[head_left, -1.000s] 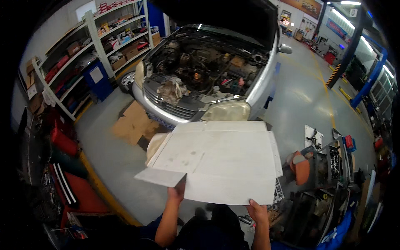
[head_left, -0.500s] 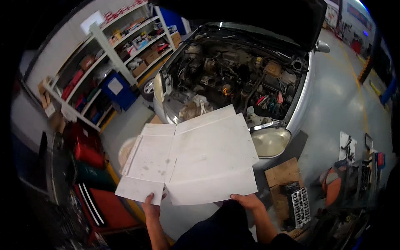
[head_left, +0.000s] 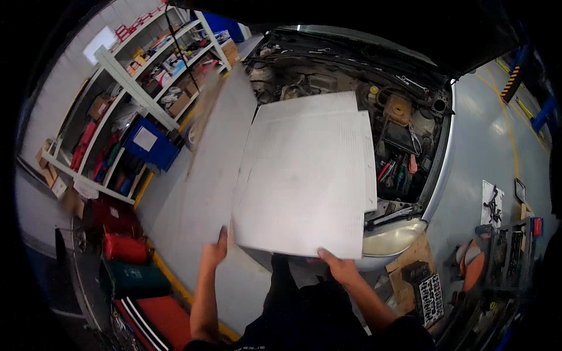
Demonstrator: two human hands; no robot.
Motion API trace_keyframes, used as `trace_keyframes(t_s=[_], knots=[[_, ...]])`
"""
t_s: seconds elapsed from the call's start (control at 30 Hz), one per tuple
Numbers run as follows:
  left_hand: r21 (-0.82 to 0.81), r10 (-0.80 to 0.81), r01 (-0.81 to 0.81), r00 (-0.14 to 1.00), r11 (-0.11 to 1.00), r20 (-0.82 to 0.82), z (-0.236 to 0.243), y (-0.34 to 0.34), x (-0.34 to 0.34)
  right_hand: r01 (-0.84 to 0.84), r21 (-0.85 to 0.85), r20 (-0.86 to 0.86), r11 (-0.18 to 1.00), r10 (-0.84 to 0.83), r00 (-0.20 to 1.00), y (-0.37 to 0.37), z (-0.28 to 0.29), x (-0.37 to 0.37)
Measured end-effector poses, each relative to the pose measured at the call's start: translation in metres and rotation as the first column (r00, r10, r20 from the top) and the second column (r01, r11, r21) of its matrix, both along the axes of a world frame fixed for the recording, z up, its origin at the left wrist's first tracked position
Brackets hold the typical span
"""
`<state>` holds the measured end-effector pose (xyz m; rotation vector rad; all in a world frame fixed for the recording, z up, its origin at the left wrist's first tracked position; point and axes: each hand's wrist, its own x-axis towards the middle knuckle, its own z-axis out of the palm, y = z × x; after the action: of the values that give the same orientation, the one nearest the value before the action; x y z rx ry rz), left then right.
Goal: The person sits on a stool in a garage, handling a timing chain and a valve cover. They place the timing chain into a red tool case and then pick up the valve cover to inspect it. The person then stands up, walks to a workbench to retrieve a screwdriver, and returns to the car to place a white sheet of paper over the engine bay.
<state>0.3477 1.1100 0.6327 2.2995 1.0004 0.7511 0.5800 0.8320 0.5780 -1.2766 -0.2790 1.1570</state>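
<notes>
A large folded sheet of white cardboard (head_left: 301, 175) is held up in front of me, over the front of a car's engine bay (head_left: 310, 79). My right hand (head_left: 336, 264) grips its near right edge, thumb on top and fingers hidden underneath. At the near left, my left hand (head_left: 215, 248) pinches the edge beside the fold. The left flap stands tilted up along the crease and is blurred by motion. Beneath the sheet most of the front of the engine is hidden. The right headlight (head_left: 393, 238) shows past the sheet's right corner.
Overhead is the raised dark hood (head_left: 410, 29). Shelves of parts (head_left: 152, 67) and a blue bin (head_left: 151, 143) stand on the left, red and green cases (head_left: 126, 248) nearer. A socket set (head_left: 430, 298) lies on cardboard at right, near a tool rack (head_left: 509, 251).
I have moved closer to the car and carried the cardboard forward over the engine bay. Its left flap has swung upward. Both hands keep their hold.
</notes>
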Motion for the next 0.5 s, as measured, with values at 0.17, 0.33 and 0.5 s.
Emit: trace_keyframes(t_s=[0.17,0.33,0.5], knots=[[0.129,-0.204,0.200,0.979,0.971,0.015,-0.080,0.197,0.136,0.319,0.154,0.175,0.935,-0.344,0.923,0.182,-0.030,0.047],[-0.015,-0.239,0.238,0.971,0.971,-0.031,-0.151,0.312,0.235,0.420,0.055,0.069,0.906,-0.423,0.903,0.329,-0.068,0.113],[-0.078,-0.312,0.305,0.946,0.949,-0.092,-0.230,0.381,0.285,0.468,-0.034,0.029,0.883,-0.467,0.884,0.411,-0.140,0.151]])
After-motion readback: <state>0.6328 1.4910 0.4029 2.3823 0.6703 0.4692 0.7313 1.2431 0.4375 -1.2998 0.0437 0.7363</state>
